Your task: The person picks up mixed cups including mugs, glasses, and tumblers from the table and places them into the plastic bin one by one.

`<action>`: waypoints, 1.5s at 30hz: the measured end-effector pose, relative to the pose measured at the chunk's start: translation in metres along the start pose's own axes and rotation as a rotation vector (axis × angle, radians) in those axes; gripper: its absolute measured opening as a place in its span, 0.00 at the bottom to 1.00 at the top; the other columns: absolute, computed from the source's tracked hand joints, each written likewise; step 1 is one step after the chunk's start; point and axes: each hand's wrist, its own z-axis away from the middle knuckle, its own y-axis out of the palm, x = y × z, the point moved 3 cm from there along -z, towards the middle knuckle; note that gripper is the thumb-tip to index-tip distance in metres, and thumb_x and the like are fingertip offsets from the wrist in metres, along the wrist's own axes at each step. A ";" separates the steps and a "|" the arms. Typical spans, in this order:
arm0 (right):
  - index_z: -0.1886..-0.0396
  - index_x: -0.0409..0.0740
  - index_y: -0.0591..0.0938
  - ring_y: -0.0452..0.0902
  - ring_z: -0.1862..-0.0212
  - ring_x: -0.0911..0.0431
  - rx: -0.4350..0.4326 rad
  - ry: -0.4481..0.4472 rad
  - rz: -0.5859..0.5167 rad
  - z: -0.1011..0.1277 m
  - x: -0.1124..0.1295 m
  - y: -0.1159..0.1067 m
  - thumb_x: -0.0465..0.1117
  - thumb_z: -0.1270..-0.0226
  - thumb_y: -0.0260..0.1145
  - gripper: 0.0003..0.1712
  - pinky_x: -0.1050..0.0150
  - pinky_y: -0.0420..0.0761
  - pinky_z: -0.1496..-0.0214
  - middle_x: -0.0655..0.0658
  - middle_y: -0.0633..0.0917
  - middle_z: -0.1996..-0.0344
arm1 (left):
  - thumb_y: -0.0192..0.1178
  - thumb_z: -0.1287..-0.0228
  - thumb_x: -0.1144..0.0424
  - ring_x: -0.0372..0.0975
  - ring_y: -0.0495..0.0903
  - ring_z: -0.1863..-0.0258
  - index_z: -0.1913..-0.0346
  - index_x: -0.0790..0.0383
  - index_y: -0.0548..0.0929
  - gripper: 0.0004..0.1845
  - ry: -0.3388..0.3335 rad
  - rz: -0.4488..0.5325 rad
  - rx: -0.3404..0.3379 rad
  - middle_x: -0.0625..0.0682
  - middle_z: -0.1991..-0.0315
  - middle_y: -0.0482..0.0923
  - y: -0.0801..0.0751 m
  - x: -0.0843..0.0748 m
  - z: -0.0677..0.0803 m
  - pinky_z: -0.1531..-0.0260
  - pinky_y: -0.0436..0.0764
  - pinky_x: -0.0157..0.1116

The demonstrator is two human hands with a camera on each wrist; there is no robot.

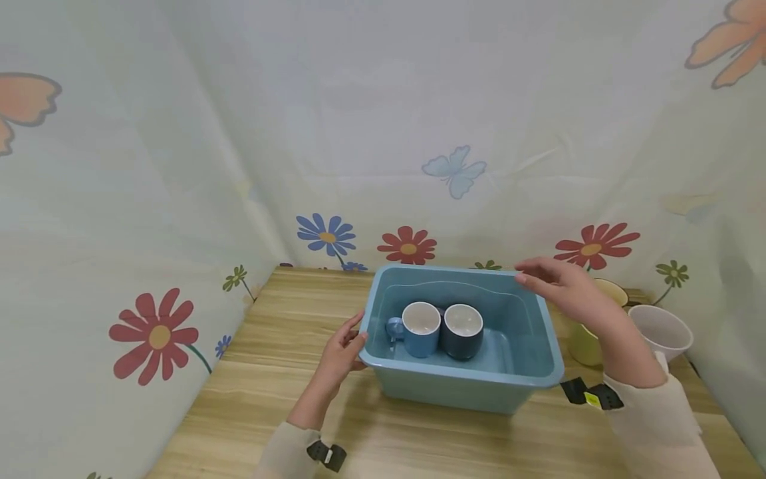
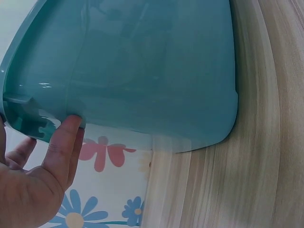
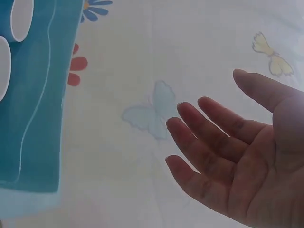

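A blue plastic bin (image 1: 449, 389) stands on the wooden table. My left hand (image 1: 338, 356) grips its left end at the rim, fingers against the outer wall (image 2: 156, 71) in the left wrist view. Inside the bin, a light blue mug (image 1: 421, 340) and a dark navy mug (image 1: 462, 342) sit upright side by side, the blue one's handle pointing left. Over the bin's back right corner hovers my right hand (image 1: 559, 286). In the right wrist view that hand (image 3: 228, 161) has its fingers spread loosely and holds nothing.
Right of the bin stand a yellow-green cup (image 1: 585, 347), partly hidden behind my right forearm, and a whitish cup (image 1: 661, 329). A flower-and-butterfly curtain (image 1: 371, 133) hangs behind the wooden table (image 1: 269, 379) and along its sides.
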 end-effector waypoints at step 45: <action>0.27 0.17 0.57 0.66 0.38 0.21 -0.301 0.325 0.051 0.085 -0.159 0.015 0.51 0.29 0.68 0.50 0.26 0.70 0.39 0.13 0.67 0.36 | 0.53 0.23 0.62 0.46 0.87 0.56 0.22 0.57 0.65 0.29 0.007 -0.014 0.007 0.72 0.37 0.76 0.000 0.002 -0.003 0.66 0.90 0.35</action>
